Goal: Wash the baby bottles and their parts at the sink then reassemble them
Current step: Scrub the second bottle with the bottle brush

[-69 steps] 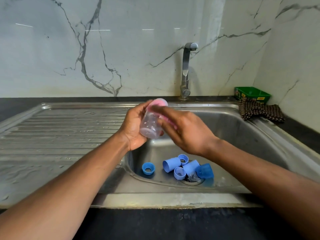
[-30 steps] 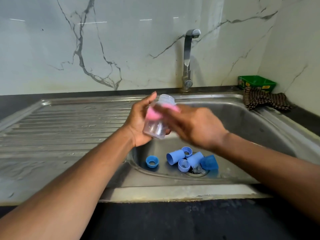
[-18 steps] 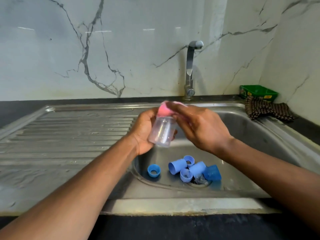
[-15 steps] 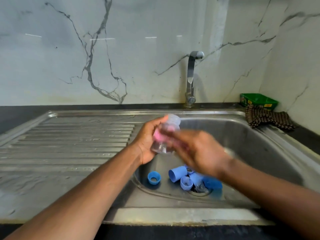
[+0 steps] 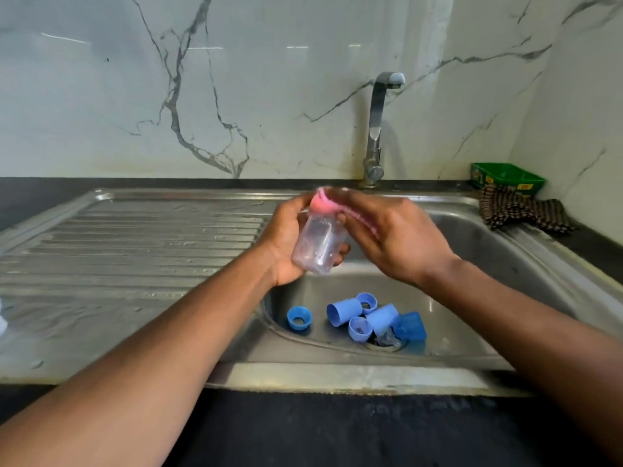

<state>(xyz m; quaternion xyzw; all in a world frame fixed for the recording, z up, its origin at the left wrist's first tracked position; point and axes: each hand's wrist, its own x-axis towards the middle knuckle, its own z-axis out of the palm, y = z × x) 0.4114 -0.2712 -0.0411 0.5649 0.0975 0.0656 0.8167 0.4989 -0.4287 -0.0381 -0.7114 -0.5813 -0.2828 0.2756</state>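
No text can be read. The green box (image 5: 508,175) at the desk's far right corner bears yellow labels, too small and blurred to make out.

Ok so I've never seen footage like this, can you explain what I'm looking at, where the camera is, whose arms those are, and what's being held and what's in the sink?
The camera is worn on a person's head and looks forward and down, so the two arms reaching in are their own. The left hand grips a clear baby bottle over a steel sink. The right hand presses a pink sponge against the bottle's top with its fingers. In the basin lie blue bottle parts: rings, caps and, near the drain, what looks like a clear teat. The tap shows no running water. On the right sit a green tray and a checked cloth.
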